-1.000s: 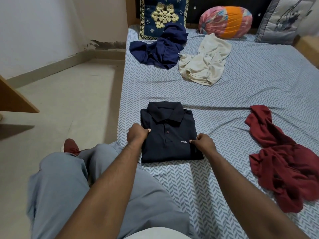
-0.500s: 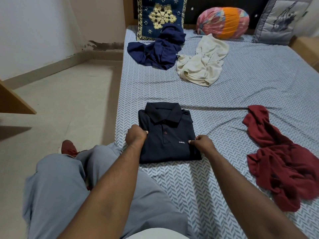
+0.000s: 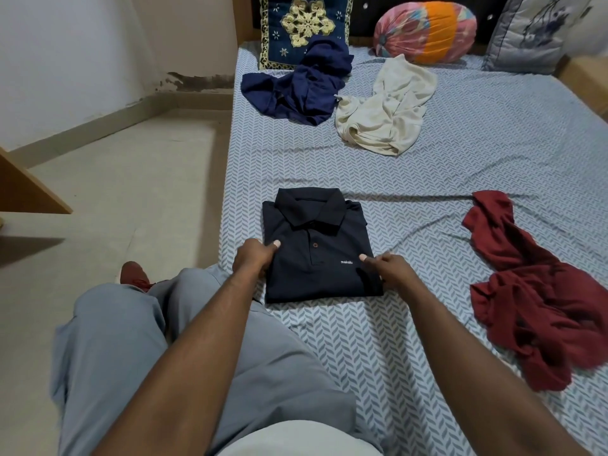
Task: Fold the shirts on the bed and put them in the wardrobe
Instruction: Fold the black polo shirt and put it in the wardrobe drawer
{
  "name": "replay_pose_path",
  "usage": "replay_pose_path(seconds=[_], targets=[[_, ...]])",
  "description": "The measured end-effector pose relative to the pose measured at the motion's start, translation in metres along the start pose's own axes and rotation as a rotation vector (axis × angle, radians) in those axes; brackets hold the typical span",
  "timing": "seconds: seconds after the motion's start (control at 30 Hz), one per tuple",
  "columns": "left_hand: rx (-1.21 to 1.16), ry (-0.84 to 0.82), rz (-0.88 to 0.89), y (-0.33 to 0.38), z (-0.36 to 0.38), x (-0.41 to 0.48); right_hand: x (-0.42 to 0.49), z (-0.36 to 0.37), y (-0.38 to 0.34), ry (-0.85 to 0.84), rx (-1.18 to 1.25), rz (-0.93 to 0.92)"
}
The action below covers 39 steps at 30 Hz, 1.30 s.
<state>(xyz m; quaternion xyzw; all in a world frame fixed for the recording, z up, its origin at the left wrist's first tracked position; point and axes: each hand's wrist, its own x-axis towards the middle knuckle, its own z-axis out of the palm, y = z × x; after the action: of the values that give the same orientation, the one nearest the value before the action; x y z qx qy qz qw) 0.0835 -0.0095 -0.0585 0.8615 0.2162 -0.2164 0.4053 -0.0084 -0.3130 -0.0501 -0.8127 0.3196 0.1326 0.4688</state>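
From the head camera I see the folded dark navy polo shirt (image 3: 319, 255) lying flat, collar away from me, near the left edge of the bed covered in a grey-and-white chevron sheet (image 3: 493, 166). My left hand (image 3: 251, 263) pinches the shirt's left side, thumb on top. My right hand (image 3: 391, 271) grips the right side the same way. The fingers of both are tucked out of sight beneath the cloth.

Bare sheet surrounds the shirt. A crumpled maroon shirt (image 3: 533, 291) lies well apart to the right, a crumpled blue shirt (image 3: 296, 90) and a rumpled cream shirt (image 3: 385, 116) farther up, touching each other. Left of the bed is pale tiled floor (image 3: 131, 179). A tan wooden panel (image 3: 26, 189) is cut off by the frame. My grey trouser leg (image 3: 115, 340) hides most of a reddish shoe (image 3: 131, 274).
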Motion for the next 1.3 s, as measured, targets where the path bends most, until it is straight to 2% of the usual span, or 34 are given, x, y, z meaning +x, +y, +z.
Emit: replay_pose_path(seconds=[0.1,0.23,0.37,0.5,0.6,0.67,0.73,0.8,0.87,0.93,1.03,1.2,1.3], targets=[[0.112,-0.053,0.022,-0.009,0.002,-0.010,-0.003,-0.003,0.006,-0.094,0.014,-0.015],[0.089,0.015,0.030,-0.013,0.000,-0.012,-0.006,0.003,0.015,0.036,0.006,-0.037],[0.133,-0.046,0.036,-0.021,0.001,-0.018,-0.009,-0.001,0.018,-0.023,-0.040,-0.082],[0.161,0.008,0.039,-0.025,0.000,-0.031,-0.008,-0.003,0.024,0.018,-0.148,-0.066],[0.275,0.049,0.067,-0.020,0.000,-0.045,-0.014,-0.001,0.021,0.040,-0.265,-0.029],[0.303,0.130,0.190,-0.018,0.001,-0.053,-0.020,0.001,0.012,0.108,-0.341,-0.038],[0.347,0.200,0.406,-0.013,0.005,-0.057,-0.024,0.007,0.001,0.249,-0.368,-0.157],[0.424,0.190,0.572,-0.006,0.012,-0.057,-0.024,0.020,-0.010,0.288,-0.385,-0.360],[0.525,0.066,0.610,-0.001,0.019,-0.054,-0.025,0.036,-0.020,0.174,-0.412,-0.515],[0.617,-0.093,0.539,0.000,0.022,-0.049,-0.025,0.050,-0.023,0.041,-0.479,-0.553],[0.607,-0.145,0.495,-0.001,0.014,-0.038,-0.025,0.053,-0.017,-0.042,-0.528,-0.466],[0.551,-0.046,0.500,-0.008,0.000,-0.030,-0.019,0.036,0.002,0.038,-0.396,-0.338],[0.517,-0.007,0.459,-0.010,0.003,-0.034,-0.013,0.032,0.002,0.023,-0.389,-0.243]])
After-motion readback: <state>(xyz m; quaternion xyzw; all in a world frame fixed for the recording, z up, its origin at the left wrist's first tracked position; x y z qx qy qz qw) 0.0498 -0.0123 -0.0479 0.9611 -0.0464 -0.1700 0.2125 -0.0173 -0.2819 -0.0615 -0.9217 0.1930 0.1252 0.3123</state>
